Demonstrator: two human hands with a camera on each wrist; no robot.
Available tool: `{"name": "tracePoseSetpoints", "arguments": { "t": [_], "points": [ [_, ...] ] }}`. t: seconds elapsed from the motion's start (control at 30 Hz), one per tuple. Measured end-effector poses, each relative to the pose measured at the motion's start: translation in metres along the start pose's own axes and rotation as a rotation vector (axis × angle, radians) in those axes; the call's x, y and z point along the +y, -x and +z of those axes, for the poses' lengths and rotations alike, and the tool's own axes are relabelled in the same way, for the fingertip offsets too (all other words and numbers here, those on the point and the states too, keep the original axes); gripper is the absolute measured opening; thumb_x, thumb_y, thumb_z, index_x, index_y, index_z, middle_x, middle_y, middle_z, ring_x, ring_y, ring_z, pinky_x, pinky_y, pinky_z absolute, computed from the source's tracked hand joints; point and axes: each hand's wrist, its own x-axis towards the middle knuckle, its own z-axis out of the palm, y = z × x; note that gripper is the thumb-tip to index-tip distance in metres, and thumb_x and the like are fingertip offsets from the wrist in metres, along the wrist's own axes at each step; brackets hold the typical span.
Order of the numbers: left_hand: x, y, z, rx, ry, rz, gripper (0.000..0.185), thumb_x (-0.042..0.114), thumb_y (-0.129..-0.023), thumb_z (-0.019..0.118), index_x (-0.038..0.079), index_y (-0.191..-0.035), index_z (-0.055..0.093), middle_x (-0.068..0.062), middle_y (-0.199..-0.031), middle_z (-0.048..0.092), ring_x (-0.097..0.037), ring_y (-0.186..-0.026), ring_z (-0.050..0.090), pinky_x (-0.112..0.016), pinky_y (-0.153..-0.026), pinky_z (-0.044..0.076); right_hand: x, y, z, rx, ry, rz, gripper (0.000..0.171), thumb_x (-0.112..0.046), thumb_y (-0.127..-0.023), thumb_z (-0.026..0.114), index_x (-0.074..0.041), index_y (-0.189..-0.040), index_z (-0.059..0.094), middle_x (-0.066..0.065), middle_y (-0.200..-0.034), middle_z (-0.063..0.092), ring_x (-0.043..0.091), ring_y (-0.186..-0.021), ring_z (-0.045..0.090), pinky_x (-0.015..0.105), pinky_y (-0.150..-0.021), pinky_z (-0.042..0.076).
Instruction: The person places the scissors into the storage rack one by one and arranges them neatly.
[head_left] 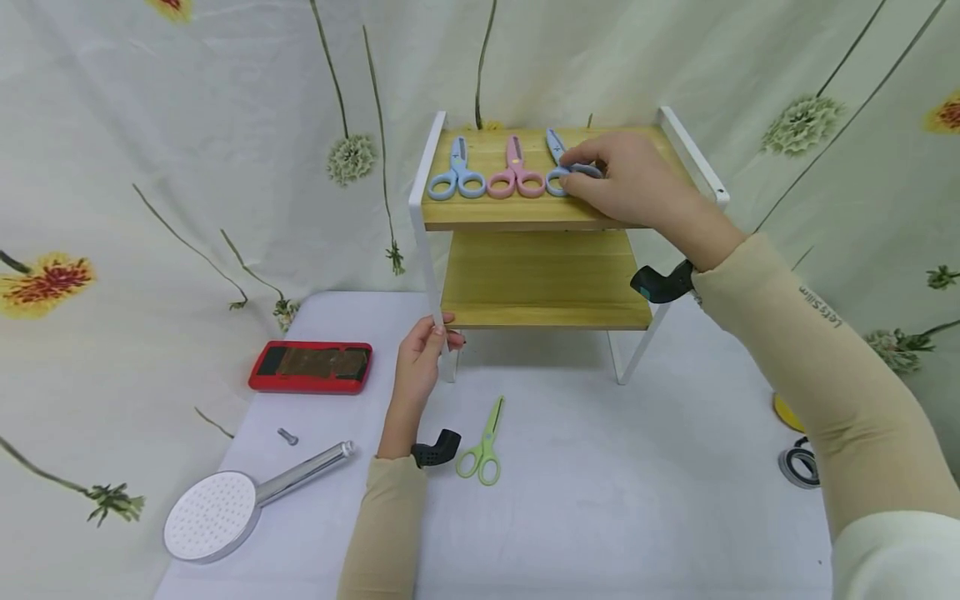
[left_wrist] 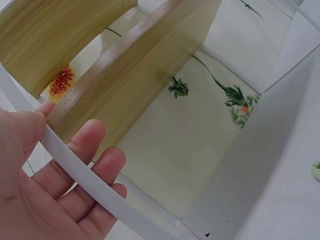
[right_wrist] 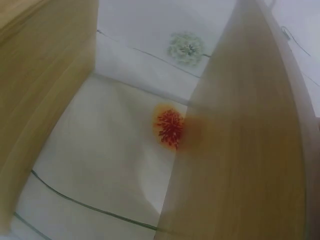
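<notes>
A two-tier wooden shelf with a white frame (head_left: 423, 250) stands at the back of the table. On its top board (head_left: 525, 212) lie light blue scissors (head_left: 456, 175), pink scissors (head_left: 516, 173) and a second blue pair (head_left: 557, 150). My right hand (head_left: 630, 183) pinches the handle of that second blue pair; the right wrist view shows only the shelf boards (right_wrist: 250, 150). My left hand (head_left: 427, 350) grips the front left leg, and its fingers (left_wrist: 95, 145) curl round the white bar (left_wrist: 95, 180). Green scissors (head_left: 483, 446) lie on the table beside my left wrist.
A red case (head_left: 311, 367), a small screw (head_left: 288, 436) and a chrome shower head (head_left: 225, 504) lie at the left. A tape roll (head_left: 798, 462) and a yellow object (head_left: 783, 410) sit at the right edge. Floral cloth hangs behind.
</notes>
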Motion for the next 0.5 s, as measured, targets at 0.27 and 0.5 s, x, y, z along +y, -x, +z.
{"name": "tracePoseSetpoints", "arguments": {
  "t": [0.27, 0.5],
  "points": [
    [-0.0002, -0.0003, 0.0002, 0.003, 0.013, 0.003, 0.027, 0.006, -0.107, 0.043, -0.009, -0.122, 0.060, -0.026, -0.091, 0.071, -0.004, -0.080, 0.068, -0.021, -0.083, 0.055, -0.0029, 0.0022, 0.0045, 0.042, 0.057, -0.022, 0.041, -0.032, -0.099, 0.055, -0.006, -0.126, 0.072, 0.016, -0.100, 0.064, 0.026, -0.087, 0.045, 0.034, -0.075, 0.032],
    [-0.0003, -0.0003, -0.0009, 0.002, -0.006, -0.025, 0.027, 0.008, -0.108, 0.044, -0.008, -0.122, 0.061, -0.014, -0.089, 0.074, -0.004, -0.082, 0.067, -0.021, -0.086, 0.053, -0.0026, 0.0051, 0.0053, 0.057, 0.038, -0.030, 0.040, -0.032, -0.099, 0.057, -0.005, -0.124, 0.073, 0.018, -0.105, 0.067, 0.026, -0.089, 0.046, 0.034, -0.076, 0.032]
  ]
}}
